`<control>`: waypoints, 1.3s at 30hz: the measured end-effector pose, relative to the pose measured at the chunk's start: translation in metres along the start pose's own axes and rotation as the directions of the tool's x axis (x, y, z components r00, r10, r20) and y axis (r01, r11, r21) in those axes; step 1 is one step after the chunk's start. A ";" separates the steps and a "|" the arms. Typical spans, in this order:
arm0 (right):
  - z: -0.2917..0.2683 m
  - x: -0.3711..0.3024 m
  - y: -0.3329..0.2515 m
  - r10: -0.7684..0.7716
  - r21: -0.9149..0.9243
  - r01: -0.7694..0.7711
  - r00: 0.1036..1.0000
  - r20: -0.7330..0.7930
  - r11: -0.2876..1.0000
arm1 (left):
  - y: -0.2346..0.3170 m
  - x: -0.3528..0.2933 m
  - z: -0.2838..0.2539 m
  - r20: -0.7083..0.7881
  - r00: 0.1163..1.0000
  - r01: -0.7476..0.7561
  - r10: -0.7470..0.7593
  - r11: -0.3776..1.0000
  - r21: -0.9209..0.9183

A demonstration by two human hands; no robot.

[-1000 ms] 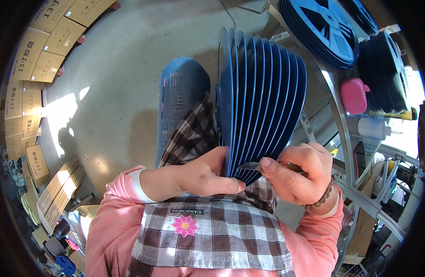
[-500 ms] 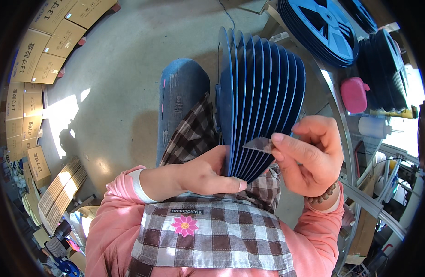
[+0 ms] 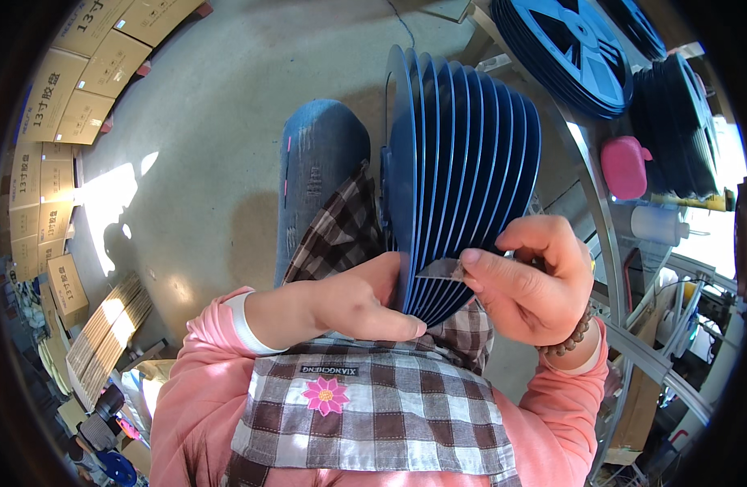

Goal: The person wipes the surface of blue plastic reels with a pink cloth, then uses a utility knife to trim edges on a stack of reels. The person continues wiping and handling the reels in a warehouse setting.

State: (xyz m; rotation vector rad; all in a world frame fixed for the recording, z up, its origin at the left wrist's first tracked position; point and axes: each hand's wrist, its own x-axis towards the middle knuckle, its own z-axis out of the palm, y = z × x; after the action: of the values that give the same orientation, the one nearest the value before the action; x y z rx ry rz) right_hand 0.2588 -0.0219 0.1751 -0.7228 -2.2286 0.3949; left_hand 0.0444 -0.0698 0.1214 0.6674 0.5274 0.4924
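Note:
A fanned stack of dark blue plastic reel discs (image 3: 471, 154) stands upright on my lap. My left hand (image 3: 365, 300) grips its near left edge, thumb laid across the lower rims and fingers hidden behind the outer disc. Between the thumb and fingertips of my right hand (image 3: 536, 280) is a small, thin grey blade-like piece (image 3: 443, 269). Its pointed end reaches left over the disc rims; whether it touches them I cannot tell. The other fingers of that hand are curled.
At the upper right, more blue reels (image 3: 580, 32) lie stacked on a metal-edged bench, near a pink case (image 3: 625, 167) and a whitish bottle (image 3: 659, 225). Cardboard boxes (image 3: 85, 115) are piled at the left. A bundle of flat cardboard strips (image 3: 105, 341) leans below them.
My right hand has moved a little left and down, carrying the blade-like piece closer to the left-hand discs. My left hand keeps its grip, and the stack has shifted only slightly.

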 end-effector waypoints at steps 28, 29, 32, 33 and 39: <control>0.000 -0.009 0.002 -0.066 -0.021 0.066 0.998 -0.005 0.998 | 0.006 0.001 -0.009 0.125 0.986 0.118 -0.110 0.991 -0.059; 0.001 -0.010 0.002 -0.070 -0.013 0.070 0.997 -0.012 0.997 | 0.007 0.002 -0.009 0.130 0.985 0.119 -0.112 0.992 -0.046; 0.001 -0.012 0.000 -0.061 -0.001 0.061 0.998 -0.019 0.998 | 0.006 0.002 -0.008 0.142 0.982 0.127 -0.121 0.991 -0.037; 0.000 -0.012 0.001 -0.059 0.010 0.059 0.998 0.001 0.998 | 0.005 0.002 -0.009 0.145 0.982 0.127 -0.120 0.991 -0.037; -0.001 -0.010 0.003 -0.100 0.016 0.099 0.995 0.014 0.995 | 0.002 0.003 -0.010 0.166 0.976 0.147 -0.139 0.988 -0.042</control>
State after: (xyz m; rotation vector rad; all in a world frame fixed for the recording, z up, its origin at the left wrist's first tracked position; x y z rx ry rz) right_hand 0.2660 -0.0254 0.1684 -0.6000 -2.2627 0.3684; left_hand 0.0397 -0.0621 0.1150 0.6068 0.4032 0.3126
